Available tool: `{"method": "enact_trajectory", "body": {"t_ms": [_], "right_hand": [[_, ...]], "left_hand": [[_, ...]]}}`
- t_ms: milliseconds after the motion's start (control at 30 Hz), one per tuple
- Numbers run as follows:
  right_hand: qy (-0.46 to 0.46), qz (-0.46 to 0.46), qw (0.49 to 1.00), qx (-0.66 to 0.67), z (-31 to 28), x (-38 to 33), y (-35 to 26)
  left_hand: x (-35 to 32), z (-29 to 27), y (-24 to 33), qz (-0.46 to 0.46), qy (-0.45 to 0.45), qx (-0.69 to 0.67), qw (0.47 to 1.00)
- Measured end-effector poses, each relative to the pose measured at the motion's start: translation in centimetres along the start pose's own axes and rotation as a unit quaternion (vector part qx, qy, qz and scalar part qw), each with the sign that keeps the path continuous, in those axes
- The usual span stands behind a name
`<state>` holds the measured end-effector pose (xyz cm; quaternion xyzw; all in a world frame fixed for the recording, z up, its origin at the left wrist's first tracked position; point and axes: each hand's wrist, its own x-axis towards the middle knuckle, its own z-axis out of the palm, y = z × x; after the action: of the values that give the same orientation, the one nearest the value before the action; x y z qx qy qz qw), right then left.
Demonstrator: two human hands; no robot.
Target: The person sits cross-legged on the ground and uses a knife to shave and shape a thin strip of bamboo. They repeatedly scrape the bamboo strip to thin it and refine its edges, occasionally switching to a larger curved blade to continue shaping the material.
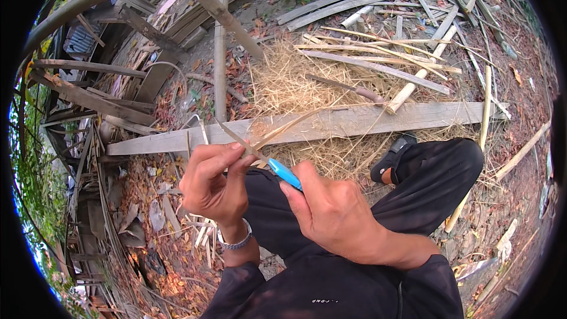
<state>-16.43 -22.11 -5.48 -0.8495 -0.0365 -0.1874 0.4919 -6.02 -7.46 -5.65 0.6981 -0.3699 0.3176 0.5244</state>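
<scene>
My right hand (336,212) is wrapped round the light-blue handle of a knife (284,174). Its narrow blade slants up and to the left, crossing the fingertips of my left hand (214,183). That hand is closed in a pinch, with a thin split bamboo strip (289,127) running from its fingers away to the right, over the plank. Blade and strip cross at the fingertips; whether the edge bites into the strip, I cannot tell. Beyond the hands, a long wooden plank (348,123) stretches across. A second knife with a brownish handle (369,94) lies at its far side.
Pale shavings (277,77) heap up behind the plank. Split bamboo pieces (378,53) and grey slats (348,3) lie at the far right. A bamboo pole (221,53) rises beyond the plank, with a wooden frame (88,97) at left. My bent leg (437,168) is at right.
</scene>
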Motion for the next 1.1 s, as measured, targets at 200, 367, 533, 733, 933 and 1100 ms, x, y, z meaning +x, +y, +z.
{"method": "enact_trajectory", "body": {"t_ms": [200,367,533,733,933,1100], "right_hand": [[0.064,-0.024,0.994,-0.084,1.8,-0.6,2.3],[-0.04,0.23,0.936,-0.265,6.1,-4.0,19.1],[-0.006,0.146,0.988,-0.039,1.7,-2.1,8.5],[-0.028,0.027,0.997,0.069,-1.2,0.7,0.8],[0.006,0.007,1.0,-0.029,2.9,-0.1,2.3],[-0.047,0.187,0.936,-0.295,6.8,-2.8,18.0]], "left_hand": [[0.0,0.7,-0.1,0.056,-0.029,0.03,0.998],[0.2,1.5,0.0,0.045,-0.054,-0.011,0.997],[0.7,0.5,-1.1,0.006,-0.02,-0.029,0.999],[0.3,0.7,-0.9,0.019,-0.013,-0.007,1.0],[-0.5,-0.2,-0.9,0.019,-0.002,0.01,1.0],[-0.3,-0.4,-1.2,0.048,-0.034,0.019,0.998]]}}
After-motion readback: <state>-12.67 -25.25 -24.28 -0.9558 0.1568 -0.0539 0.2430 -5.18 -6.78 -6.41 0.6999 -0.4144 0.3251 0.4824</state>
